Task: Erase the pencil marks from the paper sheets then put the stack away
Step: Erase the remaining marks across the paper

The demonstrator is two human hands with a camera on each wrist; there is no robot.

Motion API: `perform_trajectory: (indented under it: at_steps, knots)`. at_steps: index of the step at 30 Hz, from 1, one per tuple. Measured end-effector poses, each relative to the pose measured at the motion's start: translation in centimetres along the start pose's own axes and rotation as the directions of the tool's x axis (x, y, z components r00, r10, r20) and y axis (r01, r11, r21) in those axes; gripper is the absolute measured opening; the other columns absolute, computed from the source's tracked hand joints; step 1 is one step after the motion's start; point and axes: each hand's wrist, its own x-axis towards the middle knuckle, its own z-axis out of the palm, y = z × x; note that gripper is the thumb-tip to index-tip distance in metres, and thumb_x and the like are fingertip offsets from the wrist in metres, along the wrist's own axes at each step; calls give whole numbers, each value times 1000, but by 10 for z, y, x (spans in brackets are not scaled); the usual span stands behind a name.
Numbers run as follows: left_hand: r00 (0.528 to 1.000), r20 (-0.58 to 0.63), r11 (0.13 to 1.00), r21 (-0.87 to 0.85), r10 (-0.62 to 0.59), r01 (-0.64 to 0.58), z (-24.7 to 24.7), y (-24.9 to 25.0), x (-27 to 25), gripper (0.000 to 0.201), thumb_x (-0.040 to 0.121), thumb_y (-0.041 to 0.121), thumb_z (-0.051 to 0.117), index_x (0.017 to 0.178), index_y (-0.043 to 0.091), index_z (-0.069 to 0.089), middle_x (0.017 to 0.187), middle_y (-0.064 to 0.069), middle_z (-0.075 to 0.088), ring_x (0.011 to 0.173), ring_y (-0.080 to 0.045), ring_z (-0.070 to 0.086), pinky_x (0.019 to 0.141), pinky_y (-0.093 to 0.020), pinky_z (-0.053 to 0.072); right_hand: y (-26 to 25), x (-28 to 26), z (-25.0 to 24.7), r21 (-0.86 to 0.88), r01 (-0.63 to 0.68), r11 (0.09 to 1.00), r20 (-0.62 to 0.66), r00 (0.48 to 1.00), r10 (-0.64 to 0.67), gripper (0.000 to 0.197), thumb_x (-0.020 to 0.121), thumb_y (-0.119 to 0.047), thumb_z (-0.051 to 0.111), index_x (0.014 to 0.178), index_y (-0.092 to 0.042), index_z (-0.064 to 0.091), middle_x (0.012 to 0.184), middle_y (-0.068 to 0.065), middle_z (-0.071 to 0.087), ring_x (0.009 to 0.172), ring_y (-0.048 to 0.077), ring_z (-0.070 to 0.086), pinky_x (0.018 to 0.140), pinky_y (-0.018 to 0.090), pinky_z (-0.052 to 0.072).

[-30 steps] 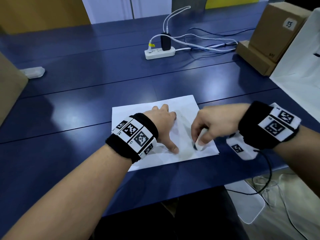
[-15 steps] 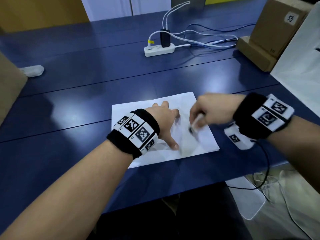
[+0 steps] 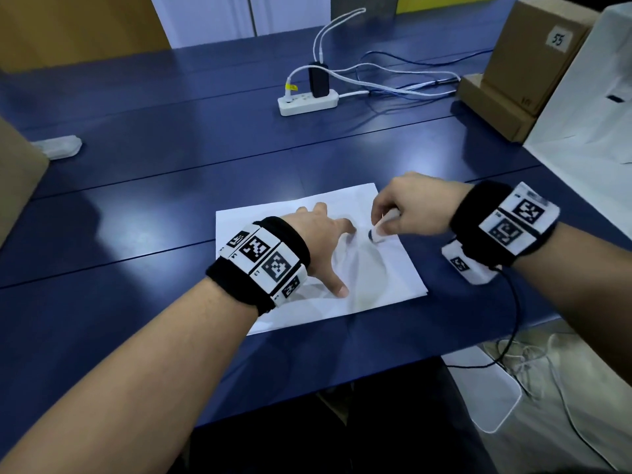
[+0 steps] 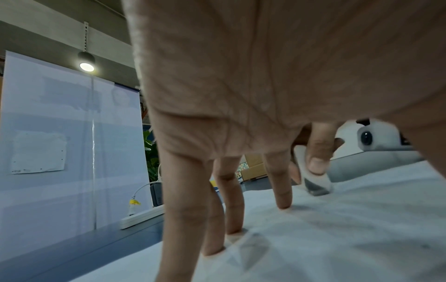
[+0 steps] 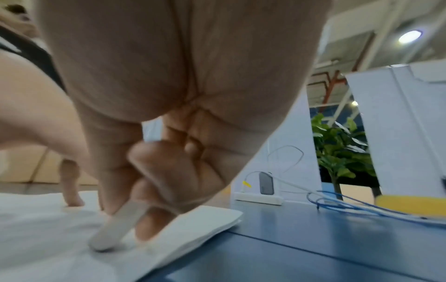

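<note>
An eraser rubbed the paper stack near the front edge of the desk.

The right wrist view showed the paper stack (image 5: 193, 225) was several sheets thick at its corner; the head view showed it flat and white with faint grey marks. The right hand (image 3: 410, 213) pinched the white eraser (image 3: 378, 234), its dirty tip on the paper. The left hand (image 3: 321, 241) pressed down with spread fingers (image 4: 280, 183). The blue desk (image 3: 136, 234) had open room to the left.

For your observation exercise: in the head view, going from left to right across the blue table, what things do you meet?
Small clear packet → left hand pressing the paper stack → eraser → right hand → cardboard boxes.
</note>
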Motion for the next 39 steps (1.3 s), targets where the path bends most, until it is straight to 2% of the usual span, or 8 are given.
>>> perform_trajectory:
  at_steps: [5,10,16,21,27,32,37,39]
  knots:
    - [1000,4,1000,-13,-1,1,0,0,0,112,53,72,80,147,47,23,122,-3,36,116,-28,44,84,-45,50,-16,-24,4,35,107,994,312,943,-113,9,78,-35,77,87,-33,75,68,-13,68,62,-2,56,58,16,44]
    - [1000,6,1000,-16,-2,2,-1,0,1,107,56,70,79,145,47,25,119,-2,36,116,-28,44,84,-45,50,1,-1,-2,-5,0,1000,-16,1000,0,11,83,-33,73,92,-27,74,78,-9,68,81,12,60,75,30,51]
    - [1000,-2,1000,-17,-1,1,-1,0,2,111,53,71,80,146,47,25,123,-4,37,116,-29,44,82,-42,49,-13,-28,0,79,107,991,331,935,-127,8,80,-31,77,88,-31,76,79,-6,75,59,3,57,53,14,43]
    - [1000,2,1000,-17,-3,3,-1,1,2,111,55,70,80,147,48,22,125,-4,37,119,-30,44,82,-42,47,3,-9,-2,-10,-1,1000,5,1000,1,16,80,-38,76,90,-25,75,79,-8,71,76,10,58,74,31,52]
    - [1000,10,1000,-24,-11,12,-1,2,1,112,53,70,81,147,48,23,123,-3,36,118,-29,42,85,-46,49,-13,-33,3,39,105,994,275,955,-112,9,78,-34,78,86,-30,75,67,-11,68,62,-4,57,56,13,42]
    - [1000,6,1000,-10,-14,15,0,2,1,111,54,70,80,147,48,22,125,-4,36,119,-29,43,84,-44,49,2,-9,1,-18,-24,1000,-17,1000,24,17,82,-39,73,94,-27,73,81,-10,68,83,12,60,75,31,52]
    - [1000,1,1000,-17,-10,10,-1,1,2,112,54,69,81,147,47,23,128,-4,37,120,-29,42,79,-42,45,-13,-30,1,51,123,991,362,922,-133,10,79,-33,78,89,-32,76,73,-11,71,65,4,59,62,20,47]
    - [1000,2,1000,-17,-8,8,0,2,2,112,54,69,81,148,47,23,128,-4,36,120,-29,43,82,-43,47,-11,-25,2,84,106,991,338,932,-128,10,79,-34,79,88,-33,77,72,-11,71,65,3,59,62,20,46]
